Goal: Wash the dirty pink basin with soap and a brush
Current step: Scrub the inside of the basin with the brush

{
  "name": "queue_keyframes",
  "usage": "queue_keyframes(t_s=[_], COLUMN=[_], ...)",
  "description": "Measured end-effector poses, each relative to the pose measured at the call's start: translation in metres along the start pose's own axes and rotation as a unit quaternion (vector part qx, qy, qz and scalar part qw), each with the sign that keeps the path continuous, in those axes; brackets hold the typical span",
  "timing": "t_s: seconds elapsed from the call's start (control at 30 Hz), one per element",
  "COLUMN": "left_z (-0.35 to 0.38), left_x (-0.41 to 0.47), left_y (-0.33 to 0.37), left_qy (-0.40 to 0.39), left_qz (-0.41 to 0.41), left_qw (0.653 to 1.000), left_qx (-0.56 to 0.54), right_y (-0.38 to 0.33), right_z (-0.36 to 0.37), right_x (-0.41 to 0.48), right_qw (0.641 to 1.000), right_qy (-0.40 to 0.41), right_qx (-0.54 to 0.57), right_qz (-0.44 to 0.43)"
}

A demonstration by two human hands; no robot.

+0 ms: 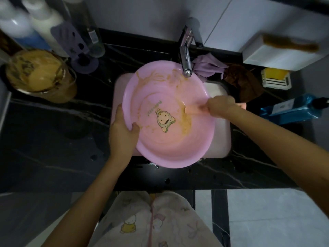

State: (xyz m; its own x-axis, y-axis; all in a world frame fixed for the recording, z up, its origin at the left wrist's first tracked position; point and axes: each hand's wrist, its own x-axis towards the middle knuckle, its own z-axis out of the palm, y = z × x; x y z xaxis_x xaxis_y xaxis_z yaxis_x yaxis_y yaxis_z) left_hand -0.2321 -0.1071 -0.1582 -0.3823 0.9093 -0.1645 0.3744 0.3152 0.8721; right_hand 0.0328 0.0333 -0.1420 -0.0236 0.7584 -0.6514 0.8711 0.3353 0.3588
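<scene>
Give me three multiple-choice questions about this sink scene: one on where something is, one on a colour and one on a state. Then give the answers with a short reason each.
1. Where does the soap dish with the yellow soap stand?
A) on the counter right of the sink
B) on the floor
C) on a shelf overhead

2. What colour is the bottle lying on its side at the right?
A) red
B) blue
C) green

3. What is the right hand doing?
A) lying flat on the counter
B) holding a cup
C) gripping the brush inside the pink basin

Answers:
1 A: the dish sits on the dark counter beyond the sink's right edge.
2 B: the bottle's body is plainly blue.
3 C: its fingers curl round the brush, whose head lies against the smeared inside, while the left hand grips the rim.
</scene>
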Motion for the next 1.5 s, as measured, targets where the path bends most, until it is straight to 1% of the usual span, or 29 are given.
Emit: queue_keyframes(t_s=[0.07,0.1,0.13,0.2,0.27,0.33,0.37,0.4,0.43,0.5,0.53,0.6,0.67,0.7,0.73,0.77,0.83,0.9,0.97,1.03,1.07,1.1,1.17,1.27,1.3,1.37,1.43,1.47,1.5], left_z=[0.001,0.000,0.000,0.000,0.001,0.002,0.001,0.001,0.000,-0.001,-0.001,-0.001,-0.002,-0.002,-0.003,-0.003,-0.004,-0.005,-0.006,-0.006,-0.005,-0.005,-0.005,-0.004,-0.004,-0.002,-0.002,-0.002,-0.003], left_x=[0.000,0.000,0.001,0.002,0.001,0.001,0.001,0.001,0.001,0.002,0.003,0.005,0.007,0.007,0.007,0.007,0.007,0.007,0.008,0.008,0.007,0.007,0.007,0.006,0.005,0.004,0.005,0.005,0.006], left_y=[0.000,-0.001,-0.002,-0.004,-0.005,-0.004,-0.004,-0.003,-0.003,-0.003,-0.004,-0.003,-0.003,-0.003,-0.003,-0.002,-0.003,-0.003,-0.002,-0.002,-0.002,-0.002,-0.001,0.001,0.001,0.002,0.004,0.005,0.006], left_qy=[0.004,0.004,0.004,0.001,-0.002,-0.005,-0.010,-0.015,-0.020,-0.030,-0.034,-0.037,-0.040,-0.042,-0.043,-0.043,-0.041,-0.040,-0.043,-0.045,-0.044,-0.043,-0.040,-0.042,-0.045,-0.047,-0.040,-0.037,-0.034], left_qz=[0.000,-0.001,-0.004,-0.014,-0.015,-0.019,-0.021,-0.022,-0.023,-0.018,-0.016,-0.016,-0.015,-0.014,-0.014,-0.014,-0.013,-0.005,-0.007,-0.010,-0.010,-0.008,-0.008,-0.008,-0.009,-0.010,-0.007,-0.006,-0.005], left_qw=[1.000,1.000,1.000,1.000,1.000,1.000,1.000,1.000,1.000,0.999,0.999,0.999,0.999,0.999,0.999,0.999,0.999,0.999,0.999,0.999,0.999,0.999,0.999,0.999,0.999,0.999,0.999,0.999,0.999], left_qx=[0.008,0.011,0.010,0.007,0.006,0.006,0.006,0.005,0.003,0.005,0.007,0.006,0.007,0.008,0.010,0.011,0.009,0.013,0.011,0.007,0.005,0.005,0.007,0.004,0.003,0.008,0.012,0.016,0.019], right_y=[0.006,0.005,-0.001,-0.010,-0.012,-0.005,-0.003,-0.004,-0.005,-0.005,-0.004,0.002,0.006,0.004,0.001,-0.002,-0.001,0.006,0.012,0.010,0.006,0.002,0.000,0.006,0.007,0.002,0.001,0.002,0.006], right_z=[-0.009,-0.008,-0.004,0.011,0.016,0.007,0.003,-0.004,-0.008,-0.020,-0.026,-0.037,-0.040,-0.039,-0.038,-0.039,-0.038,-0.031,-0.019,-0.016,-0.019,-0.026,-0.028,-0.012,-0.007,-0.003,-0.014,-0.018,-0.022], right_x=[0.002,-0.001,-0.006,-0.014,-0.012,-0.005,0.000,0.004,0.008,0.015,0.021,0.030,0.035,0.038,0.042,0.044,0.050,0.040,0.029,0.025,0.029,0.032,0.030,0.018,0.014,0.019,0.039,0.042,0.042], right_qw=[0.994,0.993,0.996,0.997,0.969,0.941,0.941,0.954,0.974,0.999,0.992,0.949,0.888,0.861,0.850,0.854,0.880,0.914,0.944,0.955,0.951,0.939,0.942,0.973,0.973,0.961,0.938,0.929,0.930], right_qy=[0.101,0.114,0.092,-0.032,-0.166,-0.271,-0.286,-0.265,-0.207,-0.024,0.064,0.213,0.293,0.321,0.335,0.340,0.341,0.279,0.167,0.149,0.159,0.206,0.247,0.148,0.150,0.197,0.288,0.315,0.313], right_qx=[-0.037,-0.035,-0.013,0.071,0.180,0.201,0.182,0.144,0.089,-0.029,-0.070,-0.112,-0.154,-0.187,-0.202,-0.207,-0.173,-0.181,-0.191,-0.156,-0.191,-0.229,-0.196,-0.120,-0.106,-0.144,-0.143,-0.158,-0.163], right_qz=[-0.014,-0.016,-0.014,-0.007,0.015,0.025,0.019,0.008,-0.003,-0.040,-0.080,-0.203,-0.320,-0.346,-0.352,-0.336,-0.282,-0.231,-0.213,-0.203,-0.186,-0.155,-0.115,-0.134,-0.139,-0.132,-0.129,-0.111,-0.103])
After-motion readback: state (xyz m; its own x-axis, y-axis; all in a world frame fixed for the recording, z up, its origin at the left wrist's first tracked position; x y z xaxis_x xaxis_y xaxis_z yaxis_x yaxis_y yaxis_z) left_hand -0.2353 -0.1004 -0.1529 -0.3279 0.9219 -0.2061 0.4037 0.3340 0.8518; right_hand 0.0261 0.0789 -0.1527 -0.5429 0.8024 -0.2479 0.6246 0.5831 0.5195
